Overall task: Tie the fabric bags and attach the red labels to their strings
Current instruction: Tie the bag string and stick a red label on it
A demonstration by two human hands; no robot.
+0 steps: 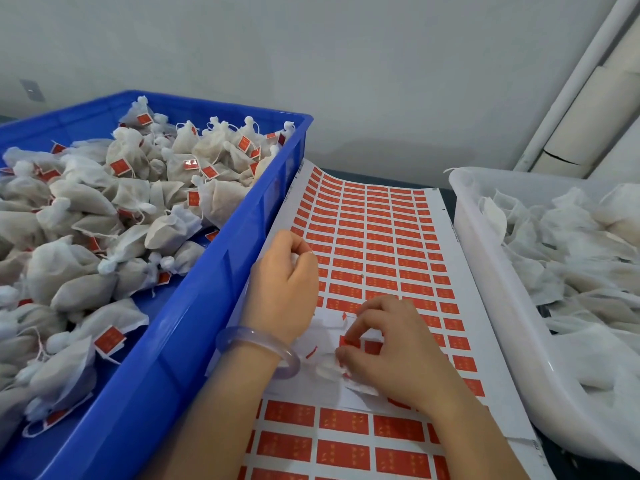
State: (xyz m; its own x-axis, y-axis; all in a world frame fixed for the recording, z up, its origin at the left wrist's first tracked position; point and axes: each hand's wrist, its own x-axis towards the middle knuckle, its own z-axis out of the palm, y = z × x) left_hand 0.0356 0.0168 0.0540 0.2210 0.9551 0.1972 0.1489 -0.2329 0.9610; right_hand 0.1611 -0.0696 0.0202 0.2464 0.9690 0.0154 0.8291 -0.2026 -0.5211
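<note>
Left hand (284,282) grips a bag (295,259); right hand (391,344) pinches a label (348,341); peeled carelessly, it may tear or fold.

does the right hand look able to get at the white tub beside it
Probably yes: the white tub sits open-topped just beside the right hand, with only the flat label sheet between. Its fingers are pinching a red label, though.
</note>
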